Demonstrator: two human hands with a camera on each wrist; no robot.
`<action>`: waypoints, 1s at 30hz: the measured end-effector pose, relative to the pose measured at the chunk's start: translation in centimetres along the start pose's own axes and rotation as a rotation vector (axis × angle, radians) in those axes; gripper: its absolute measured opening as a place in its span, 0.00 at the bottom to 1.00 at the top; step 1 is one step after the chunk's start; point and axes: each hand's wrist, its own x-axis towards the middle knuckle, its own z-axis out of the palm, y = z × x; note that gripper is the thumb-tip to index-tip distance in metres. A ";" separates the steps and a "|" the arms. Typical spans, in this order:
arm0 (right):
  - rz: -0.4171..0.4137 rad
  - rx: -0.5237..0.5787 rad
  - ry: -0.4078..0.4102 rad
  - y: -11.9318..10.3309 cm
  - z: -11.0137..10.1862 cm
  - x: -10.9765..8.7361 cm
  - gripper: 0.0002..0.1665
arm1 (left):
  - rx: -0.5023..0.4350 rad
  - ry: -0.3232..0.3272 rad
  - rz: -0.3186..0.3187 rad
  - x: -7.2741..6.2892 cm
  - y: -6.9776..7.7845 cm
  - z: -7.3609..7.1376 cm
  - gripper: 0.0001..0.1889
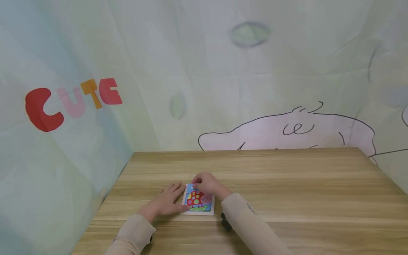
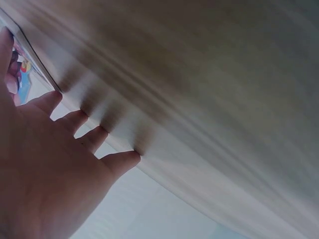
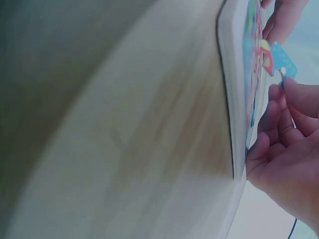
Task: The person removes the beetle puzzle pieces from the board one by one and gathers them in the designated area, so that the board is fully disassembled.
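A small square jigsaw puzzle (image 1: 195, 199) with a red, dotted picture and a pale border lies flat on the table. My left hand (image 1: 164, 202) rests at its left side, fingers spread and thumb across the lower left corner. In the left wrist view, the fingertips touch the tabletop beside the puzzle's edge (image 2: 40, 62). My right hand (image 1: 208, 184) is over the upper part of the puzzle. Its thumb and fingers pinch a jigsaw piece (image 3: 283, 62), blue with a red and yellow part, which stands tilted up from the board in the right wrist view.
The wooden table (image 1: 287, 198) stretches away to the back and right. Behind it hangs a pale cloth backdrop (image 1: 204, 71) with a line-drawn animal (image 1: 274, 132), and coloured letters (image 1: 44, 109) show on the left side.
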 end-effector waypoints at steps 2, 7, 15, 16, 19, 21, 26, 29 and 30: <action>-0.005 -0.001 -0.001 0.0 -0.1 -0.1 0.05 | -0.003 0.001 0.003 -0.1 0.1 0.0 0.46; -0.020 -0.008 -0.004 0.5 -0.8 -0.2 0.05 | 0.000 0.001 -0.009 0.2 0.0 0.1 0.46; -0.045 -0.036 0.006 1.4 -3.5 -0.8 0.06 | 0.009 0.000 -0.019 0.4 -0.3 0.4 0.46; -0.046 -0.045 0.013 1.6 -3.9 -0.8 0.06 | 0.010 0.000 -0.022 0.4 -0.3 0.4 0.46; -0.054 -0.071 0.032 2.3 -5.1 -1.0 0.06 | 0.014 0.000 -0.025 0.4 -0.3 0.4 0.46; -0.054 -0.088 0.048 2.7 -5.9 -1.2 0.06 | 0.015 0.000 -0.026 0.4 -0.3 0.4 0.47; -0.047 -0.100 0.087 3.5 -7.8 -1.9 0.06 | 0.008 0.003 -0.031 0.4 -0.2 0.3 0.46; -0.037 -0.101 0.104 4.1 -8.7 -2.5 0.06 | 0.015 0.001 -0.033 0.4 -0.2 0.3 0.46; -0.037 -0.106 0.108 4.4 -9.0 -2.6 0.06 | 0.017 0.000 -0.033 0.4 -0.2 0.3 0.46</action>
